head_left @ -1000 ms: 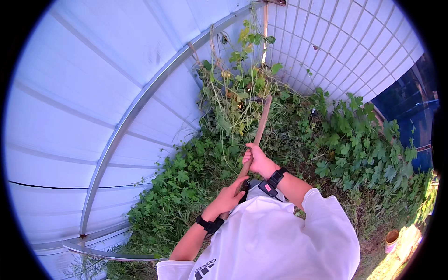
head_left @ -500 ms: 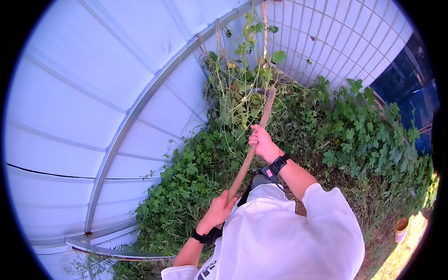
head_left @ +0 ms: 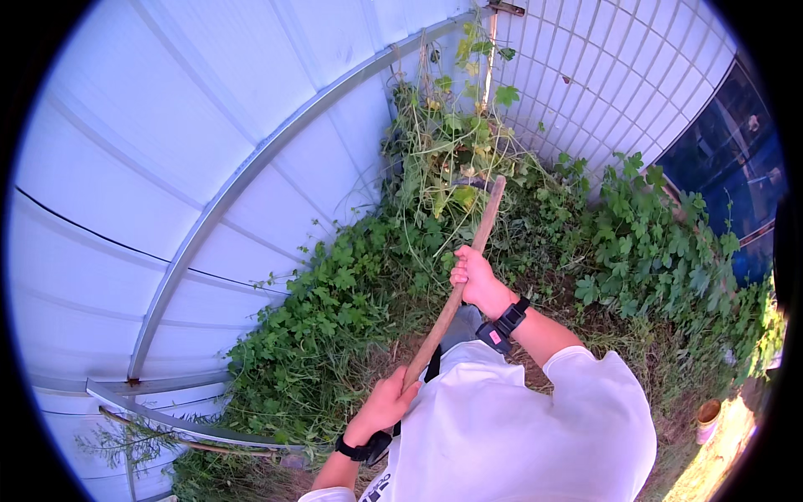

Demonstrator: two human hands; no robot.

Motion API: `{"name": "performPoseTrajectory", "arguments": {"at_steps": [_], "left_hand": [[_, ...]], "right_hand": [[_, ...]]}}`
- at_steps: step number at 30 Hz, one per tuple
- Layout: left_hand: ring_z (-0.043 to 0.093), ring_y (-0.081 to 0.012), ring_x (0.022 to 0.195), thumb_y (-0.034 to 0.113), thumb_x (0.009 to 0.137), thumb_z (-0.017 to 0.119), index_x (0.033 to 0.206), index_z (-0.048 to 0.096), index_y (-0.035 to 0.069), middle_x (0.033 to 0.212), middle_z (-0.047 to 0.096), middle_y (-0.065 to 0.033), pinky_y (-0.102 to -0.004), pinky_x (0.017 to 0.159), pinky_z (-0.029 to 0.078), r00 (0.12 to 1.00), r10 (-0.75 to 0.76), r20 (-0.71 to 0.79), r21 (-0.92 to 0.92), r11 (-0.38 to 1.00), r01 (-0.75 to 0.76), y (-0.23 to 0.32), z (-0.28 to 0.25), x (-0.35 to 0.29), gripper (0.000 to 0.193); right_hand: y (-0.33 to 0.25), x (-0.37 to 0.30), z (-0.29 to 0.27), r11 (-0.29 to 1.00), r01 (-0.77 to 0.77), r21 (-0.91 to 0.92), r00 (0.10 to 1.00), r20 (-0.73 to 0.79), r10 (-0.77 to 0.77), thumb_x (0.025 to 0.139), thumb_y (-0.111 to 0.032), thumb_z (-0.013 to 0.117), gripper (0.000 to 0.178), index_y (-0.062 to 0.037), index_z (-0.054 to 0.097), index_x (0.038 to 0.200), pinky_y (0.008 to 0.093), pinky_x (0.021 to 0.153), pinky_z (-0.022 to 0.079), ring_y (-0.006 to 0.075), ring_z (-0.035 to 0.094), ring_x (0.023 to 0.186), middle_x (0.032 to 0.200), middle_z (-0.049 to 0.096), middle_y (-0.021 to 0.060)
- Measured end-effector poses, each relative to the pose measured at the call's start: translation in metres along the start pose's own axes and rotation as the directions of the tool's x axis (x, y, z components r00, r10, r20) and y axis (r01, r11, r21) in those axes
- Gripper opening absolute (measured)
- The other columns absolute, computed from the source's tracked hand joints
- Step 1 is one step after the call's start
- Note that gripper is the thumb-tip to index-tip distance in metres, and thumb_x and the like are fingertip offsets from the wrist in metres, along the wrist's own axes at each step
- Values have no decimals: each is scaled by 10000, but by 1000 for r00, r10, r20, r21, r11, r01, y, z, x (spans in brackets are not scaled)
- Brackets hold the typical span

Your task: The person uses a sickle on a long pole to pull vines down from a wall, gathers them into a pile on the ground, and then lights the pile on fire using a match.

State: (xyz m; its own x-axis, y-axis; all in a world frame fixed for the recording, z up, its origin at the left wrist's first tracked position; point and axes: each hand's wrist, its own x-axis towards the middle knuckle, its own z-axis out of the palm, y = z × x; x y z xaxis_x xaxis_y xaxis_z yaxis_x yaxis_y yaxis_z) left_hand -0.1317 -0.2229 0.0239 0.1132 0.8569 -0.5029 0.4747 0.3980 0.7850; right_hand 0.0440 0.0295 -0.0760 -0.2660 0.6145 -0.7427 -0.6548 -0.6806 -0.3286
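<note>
Both my hands are wrapped round the wooden handle of a long-handled sickle point(head_left: 447, 314), which slants up and away from me. My right hand point(head_left: 475, 274) grips it around the middle, fingers closed. Lower down, by my waist, my left hand point(head_left: 385, 404) is closed on the near end. At the far end a dark, curved blade point(head_left: 474, 182) points left into a tangle of hanging vines point(head_left: 435, 151), which partly hides it. Some of these vines are yellowed and cling to strings in the corner.
To the left rises a white panel wall point(head_left: 209, 109) with a curved metal frame point(head_left: 242, 184). A white tiled wall point(head_left: 611, 75) stands behind the vines. Leafy plants point(head_left: 652, 234) grow at right, beside a blue sheet point(head_left: 736, 159). A small bucket point(head_left: 708, 421) sits at lower right.
The view has shifted a little. My hands and the sickle have come slightly toward me, and its blade sits lower against the vines. Both hands keep their hold.
</note>
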Motion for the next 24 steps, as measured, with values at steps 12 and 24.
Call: {"name": "performPoseTrajectory", "arguments": {"at_steps": [12,24], "left_hand": [[459,-142,533,200,877,665,990,552,15,629,507,-56,-304,492,395,951,-251,-179,-239,949,206,-88,12,-182,244],[641,-148,771,101,1009,319,1406,332,82,973,669,-139,-237,659,517,492,-619,-613,-790,493,-365,-195,135,-237,398]], "right_hand": [[171,-69,21,902,-325,-283,937,30,347,802,-101,564,339,-179,290,617,282,436,259,103,231,412,519,240,-55],[234,-94,110,800,-201,-565,878,258,403,824,-121,621,334,-164,343,644,278,456,286,94,262,454,562,276,-64]]}}
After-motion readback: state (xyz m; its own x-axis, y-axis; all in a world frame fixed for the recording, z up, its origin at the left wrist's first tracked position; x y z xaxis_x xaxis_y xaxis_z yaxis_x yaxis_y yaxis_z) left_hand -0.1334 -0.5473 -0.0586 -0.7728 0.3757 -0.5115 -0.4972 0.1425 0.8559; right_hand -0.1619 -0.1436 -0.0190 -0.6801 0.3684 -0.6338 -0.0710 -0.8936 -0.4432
